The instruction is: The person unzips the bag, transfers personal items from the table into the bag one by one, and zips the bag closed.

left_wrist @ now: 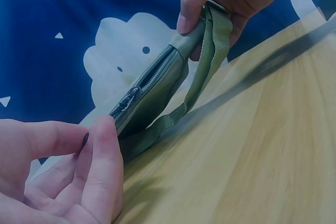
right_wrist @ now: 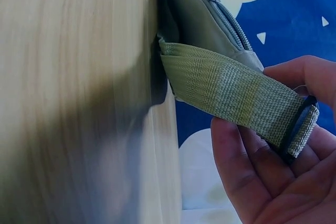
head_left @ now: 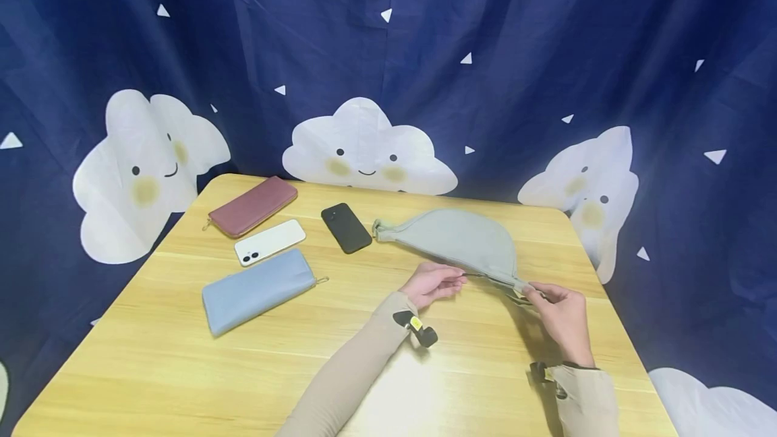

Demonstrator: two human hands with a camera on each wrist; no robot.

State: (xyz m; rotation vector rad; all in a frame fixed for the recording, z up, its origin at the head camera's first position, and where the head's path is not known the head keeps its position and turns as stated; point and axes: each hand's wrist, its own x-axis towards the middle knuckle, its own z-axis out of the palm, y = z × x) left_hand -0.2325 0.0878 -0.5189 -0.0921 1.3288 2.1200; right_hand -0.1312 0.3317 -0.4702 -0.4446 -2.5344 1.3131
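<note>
A grey-green waist bag (head_left: 458,238) lies on the right half of the table, its near right end lifted. My left hand (head_left: 431,284) pinches a dark zipper pull between thumb and forefinger at the bag's near edge. In the left wrist view, a short stretch of the zipper (left_wrist: 157,69) gapes between the slider and the bag's end. My right hand (head_left: 564,315) holds that end between thumb and fingers. A folded webbing strap (right_wrist: 231,90) with a dark buckle runs over the right fingers in the right wrist view.
On the wooden table (head_left: 364,369), a black phone (head_left: 346,228) lies just left of the bag. Further left are a maroon wallet (head_left: 255,206), a white phone (head_left: 270,242) and a light blue wallet (head_left: 261,292). A dark blue cloud-print curtain (head_left: 340,39) hangs behind.
</note>
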